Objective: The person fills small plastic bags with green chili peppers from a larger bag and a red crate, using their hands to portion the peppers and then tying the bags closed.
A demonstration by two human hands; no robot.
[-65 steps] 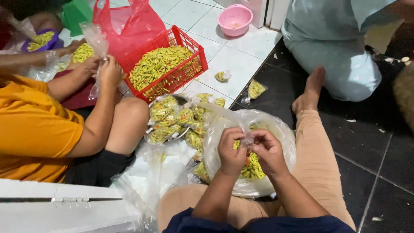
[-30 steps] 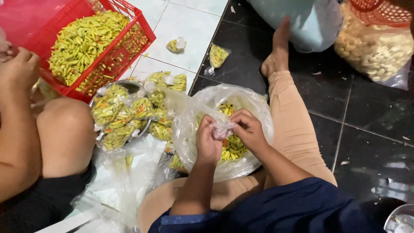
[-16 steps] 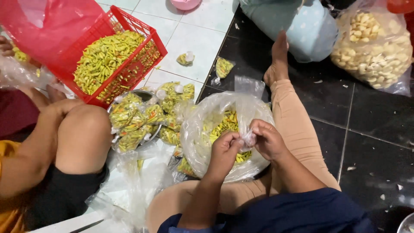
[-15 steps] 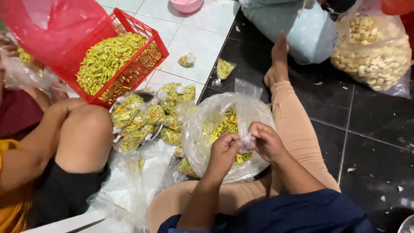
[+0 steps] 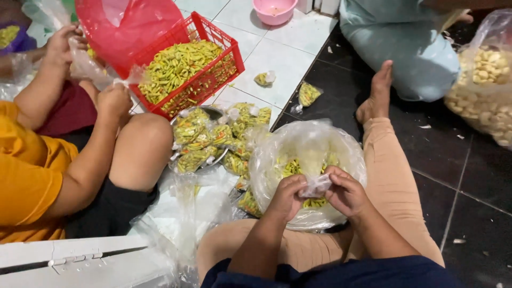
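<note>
The floor (image 5: pixel 480 176) is tiled in two colours: glossy black tiles with pale grout lines fill the side from 1 o'clock down to 5 o'clock, and white tiles (image 5: pixel 277 58) spread from the middle up to 12 o'clock. The border between them runs on a slant (scraps and crumbs dot the dark part). A white folding panel with a small hinge (image 5: pixel 69 258) lies at 8 o'clock. The base of a white fixture (image 5: pixel 320 5) stands at 12 o'clock. Light is even and soft.
</note>
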